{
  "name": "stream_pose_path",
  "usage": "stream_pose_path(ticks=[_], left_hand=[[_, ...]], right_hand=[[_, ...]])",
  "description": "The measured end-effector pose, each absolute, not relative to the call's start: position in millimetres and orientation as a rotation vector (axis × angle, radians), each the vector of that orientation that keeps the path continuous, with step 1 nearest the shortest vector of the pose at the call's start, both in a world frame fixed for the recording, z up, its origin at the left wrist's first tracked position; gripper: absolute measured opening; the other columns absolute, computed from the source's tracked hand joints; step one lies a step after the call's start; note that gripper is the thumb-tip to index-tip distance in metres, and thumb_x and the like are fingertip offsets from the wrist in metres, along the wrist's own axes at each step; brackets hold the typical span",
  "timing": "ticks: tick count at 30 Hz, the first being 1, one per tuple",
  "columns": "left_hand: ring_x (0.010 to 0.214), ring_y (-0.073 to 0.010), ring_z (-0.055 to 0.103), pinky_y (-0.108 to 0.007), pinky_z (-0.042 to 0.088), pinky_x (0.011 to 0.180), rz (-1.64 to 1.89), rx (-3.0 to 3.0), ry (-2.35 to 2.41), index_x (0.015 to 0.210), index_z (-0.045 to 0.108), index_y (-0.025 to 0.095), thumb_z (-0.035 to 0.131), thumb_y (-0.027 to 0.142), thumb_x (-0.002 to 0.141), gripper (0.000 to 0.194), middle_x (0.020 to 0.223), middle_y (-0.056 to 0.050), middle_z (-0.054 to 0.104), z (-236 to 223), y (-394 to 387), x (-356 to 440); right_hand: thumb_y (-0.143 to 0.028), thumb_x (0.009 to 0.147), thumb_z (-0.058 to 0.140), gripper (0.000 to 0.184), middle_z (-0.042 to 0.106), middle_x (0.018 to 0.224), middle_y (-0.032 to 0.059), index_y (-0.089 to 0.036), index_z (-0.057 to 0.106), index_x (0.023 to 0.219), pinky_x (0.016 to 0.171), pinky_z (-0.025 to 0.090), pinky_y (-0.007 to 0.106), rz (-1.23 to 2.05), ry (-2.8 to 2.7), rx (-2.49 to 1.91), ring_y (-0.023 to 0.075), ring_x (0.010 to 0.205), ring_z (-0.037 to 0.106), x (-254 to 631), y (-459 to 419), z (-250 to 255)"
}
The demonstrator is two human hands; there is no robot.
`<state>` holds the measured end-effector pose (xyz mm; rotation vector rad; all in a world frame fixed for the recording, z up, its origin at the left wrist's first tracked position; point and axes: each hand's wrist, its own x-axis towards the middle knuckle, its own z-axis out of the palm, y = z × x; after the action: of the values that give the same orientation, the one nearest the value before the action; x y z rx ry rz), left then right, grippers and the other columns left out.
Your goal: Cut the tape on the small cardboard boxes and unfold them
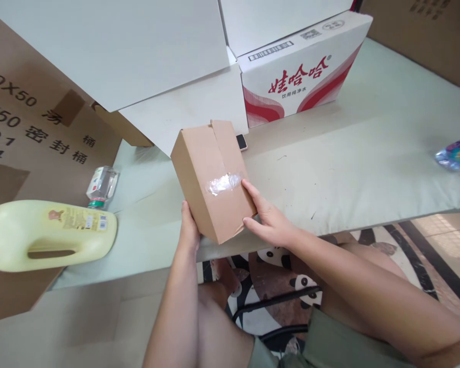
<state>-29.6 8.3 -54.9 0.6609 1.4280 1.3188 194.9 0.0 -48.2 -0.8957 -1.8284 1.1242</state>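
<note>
A small brown cardboard box (199, 168), tilted, is held between my two hands near the table's front edge. A strip of clear shiny tape (225, 184) crosses the seam between its flaps. My left hand (189, 227) grips the lower left side, its thumb along the cardboard and the other fingers hidden. On the right side lies my right hand (268, 217), thumb at the lower corner and a finger near the tape's end. Just behind the box, a small dark-faced device (242, 142) with a light rim shows in part.
White cartons (168, 46) and a red-and-white water carton (302, 76) stand at the back of the cloth-covered table (352, 168). At left are a large brown carton (42, 117), a pale yellow jug (76, 230) and a clear bottle (102, 186). A bluish plastic pack (458, 153) lies far right.
</note>
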Motion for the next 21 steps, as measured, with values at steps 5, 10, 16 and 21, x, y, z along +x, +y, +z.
stream_pose_path(ticks=[5, 10, 16, 21], left_hand=[[0.122, -0.0309, 0.062, -0.043, 0.049, 0.101, 1.338, 0.623, 1.426, 0.119, 0.067, 0.018, 0.044, 0.07, 0.086, 0.066, 0.125, -0.011, 0.07, -53.8, 8.8, -27.3], [0.122, -0.0291, 0.062, -0.04, 0.051, 0.1, 1.37, 0.566, 1.448, 0.113, 0.07, 0.019, 0.041, 0.063, 0.091, 0.056, 0.121, -0.008, 0.073, -54.3, 9.4, -27.3], [0.119, -0.0298, 0.064, -0.04, 0.053, 0.097, 1.372, 0.587, 1.462, 0.112, 0.07, 0.019, 0.042, 0.064, 0.09, 0.058, 0.119, -0.008, 0.073, -55.0, 9.4, -27.0], [0.117, -0.0304, 0.065, -0.041, 0.054, 0.096, 1.373, 0.631, 1.454, 0.113, 0.069, 0.019, 0.043, 0.068, 0.088, 0.061, 0.119, -0.01, 0.073, -57.9, 9.6, -28.3]], right_hand=[[-0.036, 0.089, 0.054, 0.084, 0.031, 0.162, 0.0121, -0.029, 0.01, 0.159, 0.111, 0.041, 0.059, 1.133, -1.827, -0.903, 0.0341, 0.141, 0.043, 194.6, 0.2, -47.8], [-0.037, 0.089, 0.053, 0.083, 0.031, 0.162, 0.0111, -0.03, 0.009, 0.159, 0.111, 0.041, 0.059, 1.132, -1.835, -0.911, 0.0344, 0.141, 0.043, 194.2, 0.7, -46.9], [-0.037, 0.088, 0.053, 0.084, 0.029, 0.163, 0.0117, -0.028, 0.009, 0.159, 0.112, 0.04, 0.059, 1.144, -1.842, -0.911, 0.0346, 0.143, 0.04, 194.7, 1.1, -45.8], [-0.037, 0.088, 0.053, 0.084, 0.029, 0.163, 0.0115, -0.029, 0.008, 0.159, 0.111, 0.041, 0.058, 1.144, -1.846, -0.919, 0.0341, 0.141, 0.042, 195.2, 1.4, -46.1]])
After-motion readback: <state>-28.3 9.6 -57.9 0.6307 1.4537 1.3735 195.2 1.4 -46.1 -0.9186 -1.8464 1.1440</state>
